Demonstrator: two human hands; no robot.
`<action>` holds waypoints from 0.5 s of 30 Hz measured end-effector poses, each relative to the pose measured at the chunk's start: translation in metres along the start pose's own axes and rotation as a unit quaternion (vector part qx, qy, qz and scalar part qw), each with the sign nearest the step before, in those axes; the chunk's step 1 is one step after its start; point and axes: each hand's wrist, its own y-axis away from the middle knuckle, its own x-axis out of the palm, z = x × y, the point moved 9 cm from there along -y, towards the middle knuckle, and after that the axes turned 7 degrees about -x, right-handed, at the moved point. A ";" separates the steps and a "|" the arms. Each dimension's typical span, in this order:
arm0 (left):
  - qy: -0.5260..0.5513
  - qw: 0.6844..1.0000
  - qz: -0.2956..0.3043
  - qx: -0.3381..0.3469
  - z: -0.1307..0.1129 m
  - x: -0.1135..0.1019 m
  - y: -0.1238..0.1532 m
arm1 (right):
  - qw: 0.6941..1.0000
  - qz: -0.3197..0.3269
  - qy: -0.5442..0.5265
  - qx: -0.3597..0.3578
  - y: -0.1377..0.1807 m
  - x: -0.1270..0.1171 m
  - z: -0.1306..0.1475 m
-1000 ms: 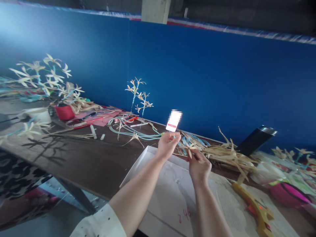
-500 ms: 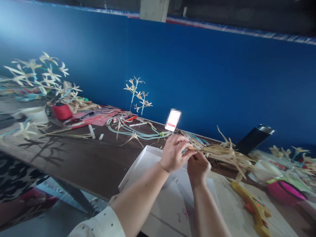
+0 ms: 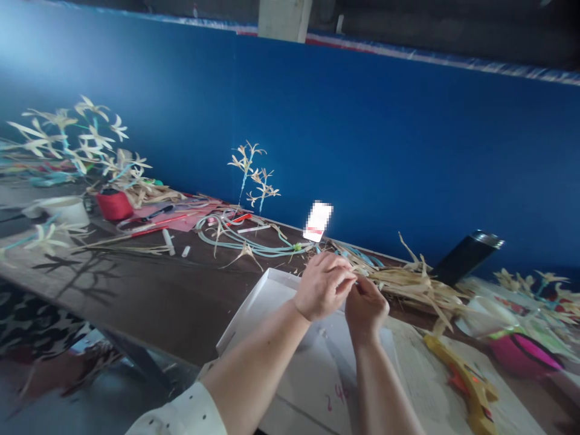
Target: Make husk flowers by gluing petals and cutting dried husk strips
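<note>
Probably, light, steady pressure suited the left hand and right hand, fingertips narrowly bunched, anything between them hidden.

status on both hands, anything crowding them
Left hand and right hand close together above shallow white cardboard tray. Anything held: hidden from view. Long dry tan strips just beyond right hand.

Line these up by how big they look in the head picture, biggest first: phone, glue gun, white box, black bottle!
1. White box: biggest by far.
2. Glue gun and black bottle: too alike to rank, and the glue gun is nearer the camera.
3. Phone: smallest.
</note>
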 end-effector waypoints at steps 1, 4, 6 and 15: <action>0.000 1.000 0.002 0.006 -0.001 0.001 0.000 | 1.000 0.000 0.001 0.008 0.000 0.000 -0.002; -0.003 1.000 0.007 0.013 -0.002 0.002 0.001 | 1.000 -0.007 -0.003 0.020 0.000 0.000 -0.007; -0.005 1.000 0.011 0.014 -0.003 0.002 0.001 | 1.000 -0.010 -0.008 0.020 0.001 -0.001 -0.008; -0.017 0.999 0.036 0.018 -0.005 0.007 0.002 | 0.999 -0.022 -0.026 0.014 0.001 0.000 -0.012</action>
